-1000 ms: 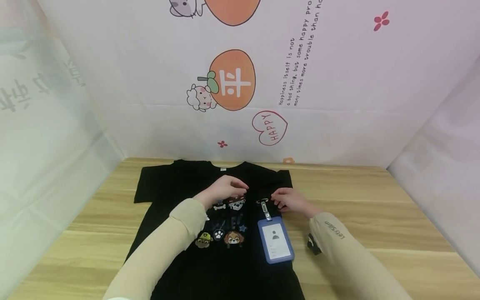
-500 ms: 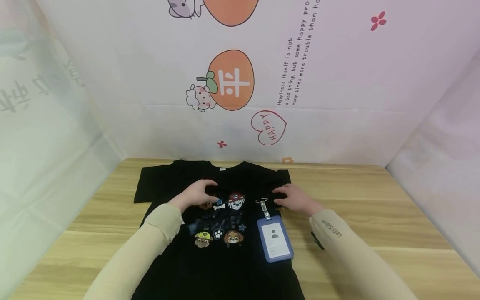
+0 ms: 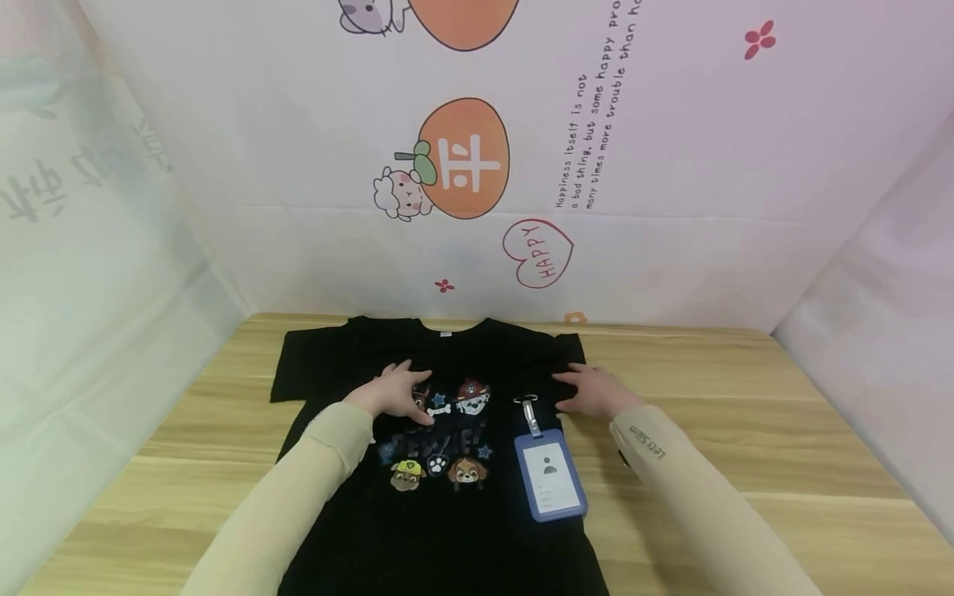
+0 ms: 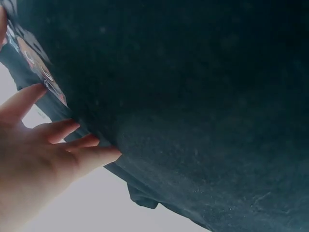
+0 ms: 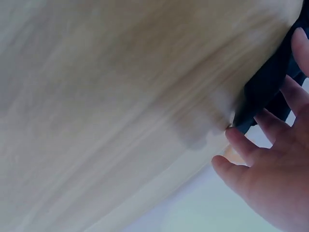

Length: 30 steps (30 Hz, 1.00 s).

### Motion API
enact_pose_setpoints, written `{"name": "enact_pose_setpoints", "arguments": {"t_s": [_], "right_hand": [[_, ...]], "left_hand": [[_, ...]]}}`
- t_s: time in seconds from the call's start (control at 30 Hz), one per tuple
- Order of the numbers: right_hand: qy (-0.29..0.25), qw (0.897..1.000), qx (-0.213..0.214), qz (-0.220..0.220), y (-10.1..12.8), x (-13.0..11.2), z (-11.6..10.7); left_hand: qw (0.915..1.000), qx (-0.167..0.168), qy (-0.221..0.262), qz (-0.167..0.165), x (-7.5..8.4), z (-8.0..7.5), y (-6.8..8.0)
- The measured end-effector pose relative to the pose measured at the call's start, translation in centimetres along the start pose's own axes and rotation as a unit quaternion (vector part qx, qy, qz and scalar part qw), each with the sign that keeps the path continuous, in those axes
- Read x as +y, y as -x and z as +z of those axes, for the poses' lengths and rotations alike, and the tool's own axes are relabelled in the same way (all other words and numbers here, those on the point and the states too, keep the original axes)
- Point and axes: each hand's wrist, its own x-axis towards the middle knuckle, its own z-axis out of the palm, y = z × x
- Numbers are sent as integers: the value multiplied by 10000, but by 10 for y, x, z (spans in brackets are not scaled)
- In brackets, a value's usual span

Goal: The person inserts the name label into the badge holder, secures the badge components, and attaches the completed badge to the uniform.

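A black T-shirt with cartoon dog prints lies spread on the table, collar toward the back wall. Over the upper left of the print is my left hand, fingers spread; in the left wrist view the fingers reach over the dark cloth. At the shirt's right sleeve side, my right hand has its fingers apart and holds nothing. A blue badge holder with a white card lies on the right chest, its metal clip joined to a pin at the top. Whether the fingertips touch the cloth, I cannot tell.
The wood-grain table extends to both sides of the shirt. White printed cloth hangs as a wall behind it and along both sides. A small dark object shows beside the right cuff.
My left hand has moved left from beside the badge pin to over the print, its fingers spreading. My right hand has drawn slightly right, away from the pin, and opened.
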Motion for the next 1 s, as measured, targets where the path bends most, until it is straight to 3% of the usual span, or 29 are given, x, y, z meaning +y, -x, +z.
{"name": "enact_pose_setpoints", "arguments": {"t_s": [0.7, 0.87, 1.0], "right_hand": [[-169, 9985, -200, 471, 4, 39, -8], [-192, 9993, 50, 303, 4, 43, -5], [-352, 9981, 492, 137, 7, 45, -2]], "left_hand": [[9995, -223, -162, 168, 17, -3, -11], [9996, -170, -93, 222, 13, 0, -11], [9994, 45, -9, 335, 10, 3, -11]]}}
